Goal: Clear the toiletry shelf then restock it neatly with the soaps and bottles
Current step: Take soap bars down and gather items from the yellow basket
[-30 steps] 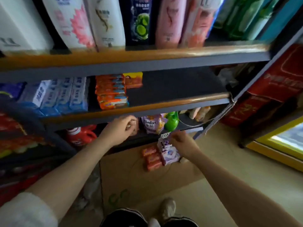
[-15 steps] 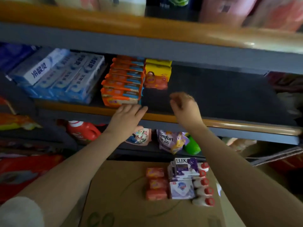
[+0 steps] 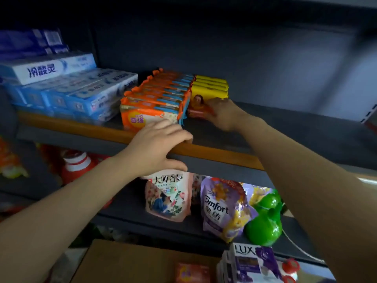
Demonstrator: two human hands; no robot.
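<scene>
On the dark shelf (image 3: 285, 127) a row of orange soap packs (image 3: 155, 103) runs back from the front, with yellow soap boxes (image 3: 211, 88) behind and to the right. My right hand (image 3: 222, 115) grips a small red-orange soap bar (image 3: 197, 108) lying in front of the yellow boxes. My left hand (image 3: 157, 148) rests on the shelf's wooden front lip (image 3: 214, 153), fingers over the top and thumb under it. A cardboard box (image 3: 126, 264) below carries a red soap (image 3: 191, 272), purple LUX soap boxes (image 3: 251, 262) and red-capped bottles (image 3: 291, 268).
Blue and white toothpaste cartons (image 3: 67, 86) fill the shelf's left side. The shelf's right half is bare. On the lower shelf stand a pink refill pouch (image 3: 167, 199), a purple Comfort pouch (image 3: 222, 209), a green bottle (image 3: 265, 221) and a red jug (image 3: 77, 166).
The view has closed in on the shelf. My right hand reached forward from above the lip to the red-orange bar by the yellow boxes. My left hand slid right along the lip.
</scene>
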